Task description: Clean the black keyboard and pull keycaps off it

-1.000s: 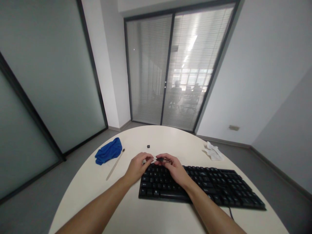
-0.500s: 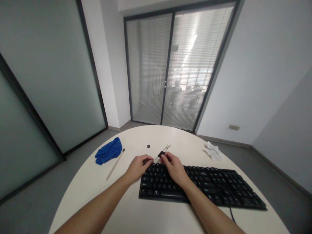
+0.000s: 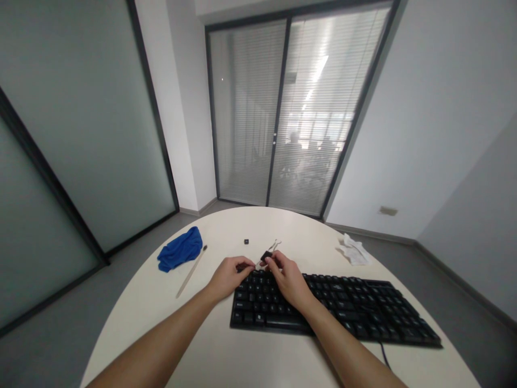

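Observation:
A black keyboard (image 3: 278,307) lies on the table in front of me. My right hand (image 3: 291,280) reaches over its back edge, thumb and fingers closed on a small black piece with thin pale wire, apparently a keycap puller (image 3: 266,256). Wire shows on both sides of the black part. At the keyboard's back left corner, my left hand (image 3: 228,279) has thumb and forefinger pinched together near the wire's lower end. Whatever lies between those fingertips is too small to make out. Beyond the hands sits one loose black keycap (image 3: 246,242).
A crumpled blue cloth (image 3: 181,249) and a thin brush with a dark tip (image 3: 189,275) lie on the left. Crumpled white tissue (image 3: 355,252) is at the right edge of the round table (image 3: 226,350). A cable (image 3: 384,355) runs from the keyboard's front.
The keycap puller in my right hand has tipped or shifted very slightly. My left hand keeps its place, and the keyboard has not moved.

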Motion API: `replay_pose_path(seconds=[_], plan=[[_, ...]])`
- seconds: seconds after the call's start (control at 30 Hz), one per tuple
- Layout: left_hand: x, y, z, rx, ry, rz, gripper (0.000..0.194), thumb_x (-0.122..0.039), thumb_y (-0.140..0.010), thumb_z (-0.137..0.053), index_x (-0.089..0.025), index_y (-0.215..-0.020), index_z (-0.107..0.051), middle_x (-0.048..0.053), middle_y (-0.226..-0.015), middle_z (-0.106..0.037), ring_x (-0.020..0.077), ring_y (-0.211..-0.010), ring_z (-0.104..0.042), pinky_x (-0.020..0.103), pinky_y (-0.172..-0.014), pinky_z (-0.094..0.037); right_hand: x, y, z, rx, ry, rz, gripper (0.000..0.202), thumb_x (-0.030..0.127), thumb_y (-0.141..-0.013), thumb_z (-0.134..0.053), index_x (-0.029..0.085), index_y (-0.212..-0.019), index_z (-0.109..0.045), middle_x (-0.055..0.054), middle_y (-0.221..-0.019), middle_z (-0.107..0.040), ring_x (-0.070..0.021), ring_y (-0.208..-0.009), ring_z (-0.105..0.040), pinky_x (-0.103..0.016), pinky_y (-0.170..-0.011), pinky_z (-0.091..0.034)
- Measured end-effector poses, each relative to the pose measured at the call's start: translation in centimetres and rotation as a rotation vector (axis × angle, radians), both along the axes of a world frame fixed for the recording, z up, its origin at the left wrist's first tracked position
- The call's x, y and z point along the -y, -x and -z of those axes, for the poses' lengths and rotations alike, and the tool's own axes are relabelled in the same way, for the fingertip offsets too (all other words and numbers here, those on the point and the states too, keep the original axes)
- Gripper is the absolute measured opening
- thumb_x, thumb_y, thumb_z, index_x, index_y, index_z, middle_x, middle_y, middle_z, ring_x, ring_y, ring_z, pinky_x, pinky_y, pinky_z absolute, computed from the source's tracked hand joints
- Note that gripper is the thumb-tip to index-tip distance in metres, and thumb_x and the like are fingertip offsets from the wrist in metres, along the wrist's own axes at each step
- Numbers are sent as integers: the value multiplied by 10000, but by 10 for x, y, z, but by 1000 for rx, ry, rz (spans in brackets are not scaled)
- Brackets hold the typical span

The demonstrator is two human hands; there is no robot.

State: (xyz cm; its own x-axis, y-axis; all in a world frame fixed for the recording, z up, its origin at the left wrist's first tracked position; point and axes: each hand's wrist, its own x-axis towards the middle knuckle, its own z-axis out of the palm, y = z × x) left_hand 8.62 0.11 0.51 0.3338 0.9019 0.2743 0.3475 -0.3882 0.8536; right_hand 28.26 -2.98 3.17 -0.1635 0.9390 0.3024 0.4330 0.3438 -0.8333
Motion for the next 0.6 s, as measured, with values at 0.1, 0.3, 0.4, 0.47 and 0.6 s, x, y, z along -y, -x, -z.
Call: replay_pose_path(seconds=[0.1, 0.3, 0.4, 0.47, 0.6], plan=[[-1, 0, 1, 12, 4, 4, 176, -284, -830, -616, -184, -894, -746, 38, -884, -760, 206, -849, -689, 305, -814, -502, 1, 1, 0, 34, -22, -2, 270, 449, -959, -446, 232, -864, -576, -29, -839, -710, -195, -795, -647, -281, -711, -478], [-2, -1, 2, 25, 1, 7, 167, -267, -821, -623, -186, -892, -751, 39, -888, -761, 202, -851, -690, 304, -826, -504, 3, 2, -3, 126, -76, -4, 259, 428, -974, -406, 241, -880, -559, -29, -815, -694, -206, -783, -652, -292, -724, -472], [-2, -1, 1, 29, 14, 16, 172, -275, -822, -623, -184, -892, -751, 40, -888, -761, 205, -856, -691, 302, -822, -504, 5, 2, -4, 189, -85, 3, 236, 406, -978, -402, 247, -871, -539, -20, -798, -688, -208, -770, -656, -291, -721, -460], [-2, -1, 1, 30, 23, 23, 173, -280, -821, -626, -183, -894, -750, 40, -888, -762, 206, -858, -691, 302, -820, -504, 5, 3, -5, 214, -89, 6, 222, 395, -979, -401, 249, -870, -529, -18, -797, -690, -209, -765, -658, -287, -713, -454], [-1, -1, -1, 14, 13, 21, 175, -279, -824, -623, -187, -901, -750, 36, -891, -763, 207, -863, -689, 302, -822, -503, 4, 3, -5, 212, -85, 5, 217, 393, -983, -389, 252, -883, -520, -17, -812, -693, -208, -774, -660, -285, -712, -452]])
